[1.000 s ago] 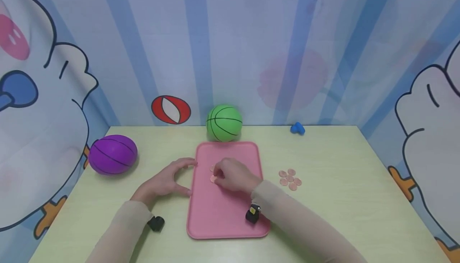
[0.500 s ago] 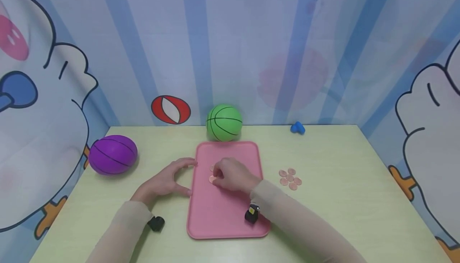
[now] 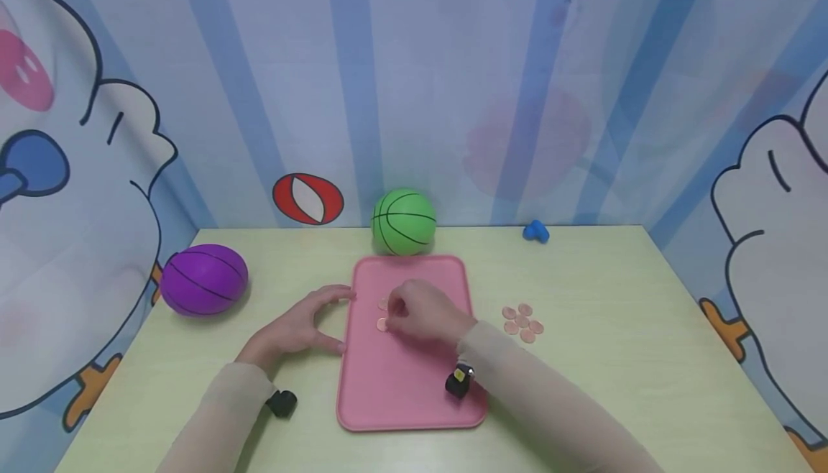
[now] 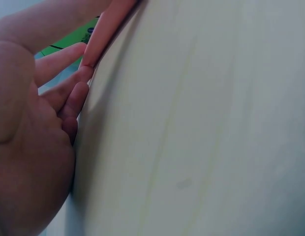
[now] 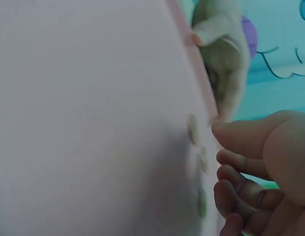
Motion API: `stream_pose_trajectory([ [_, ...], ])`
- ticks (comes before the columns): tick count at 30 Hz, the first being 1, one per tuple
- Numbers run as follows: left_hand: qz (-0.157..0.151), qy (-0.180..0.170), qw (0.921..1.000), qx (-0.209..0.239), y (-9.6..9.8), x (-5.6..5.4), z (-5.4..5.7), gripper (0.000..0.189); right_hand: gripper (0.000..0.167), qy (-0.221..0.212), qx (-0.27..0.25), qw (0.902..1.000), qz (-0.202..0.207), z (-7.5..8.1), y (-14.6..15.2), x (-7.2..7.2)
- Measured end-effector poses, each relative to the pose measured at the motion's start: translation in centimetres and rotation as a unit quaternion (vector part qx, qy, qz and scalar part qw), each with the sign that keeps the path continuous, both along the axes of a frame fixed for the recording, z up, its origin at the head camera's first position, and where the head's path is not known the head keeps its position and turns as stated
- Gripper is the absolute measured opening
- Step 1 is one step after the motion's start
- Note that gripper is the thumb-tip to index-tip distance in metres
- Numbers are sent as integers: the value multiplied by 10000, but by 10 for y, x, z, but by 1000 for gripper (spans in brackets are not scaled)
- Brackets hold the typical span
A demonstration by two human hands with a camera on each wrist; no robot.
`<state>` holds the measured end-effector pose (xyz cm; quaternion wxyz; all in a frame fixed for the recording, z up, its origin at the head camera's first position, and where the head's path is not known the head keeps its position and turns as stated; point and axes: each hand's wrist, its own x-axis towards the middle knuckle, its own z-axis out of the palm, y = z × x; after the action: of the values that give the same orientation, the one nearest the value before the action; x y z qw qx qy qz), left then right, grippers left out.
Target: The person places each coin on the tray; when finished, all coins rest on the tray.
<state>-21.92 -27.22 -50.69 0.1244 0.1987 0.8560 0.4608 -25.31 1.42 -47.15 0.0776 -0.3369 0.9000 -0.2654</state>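
Note:
A pink tray (image 3: 407, 394) lies upright on the table. My left hand (image 3: 294, 323) rests at its left edge, fingers and thumb spread and touching the rim. My right hand (image 3: 427, 311) is just above the tray, close beside a copper-coloured coin (image 3: 382, 324); another coin (image 3: 382, 304) lies a little farther back. In the right wrist view three coins show on the tray, the nearest coin (image 5: 193, 129) by my thumb. Thumb and fingers of the right hand (image 5: 260, 167) are loosely bent and apart, with nothing seen between them.
Several more coins (image 3: 522, 320) lie grouped on the table right of the tray. A green ball (image 3: 404, 221) stands behind the tray, a purple ball (image 3: 204, 280) at the left. A small blue object (image 3: 535, 231) sits at the back right, before the printed curtain (image 3: 440, 85).
My right hand has lifted slightly and shifted a little to the right, away from the nearer coin, which shows more fully on the tray. The left hand has stayed in place.

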Motion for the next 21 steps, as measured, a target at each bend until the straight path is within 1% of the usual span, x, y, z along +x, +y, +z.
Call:
stream_pose_trajectory([
  [4,24,-27,10000,9,1,-1,-1,97,14,89,-198,9997,113,6,19,-10],
  [8,36,-30,10000,-6,0,-1,-1,97,12,-42,-407,9988,254,14,43,-19],
  [11,59,-32,10000,-34,0,-1,-1,97,12,-73,-449,9984,344,17,62,-26],
  [16,96,-96,9999,-7,0,-1,-1,96,15,-154,-366,9991,164,19,94,-33],
  [21,82,-115,9999,43,1,-2,0,96,18,-679,-328,9966,-325,21,123,-35],
])
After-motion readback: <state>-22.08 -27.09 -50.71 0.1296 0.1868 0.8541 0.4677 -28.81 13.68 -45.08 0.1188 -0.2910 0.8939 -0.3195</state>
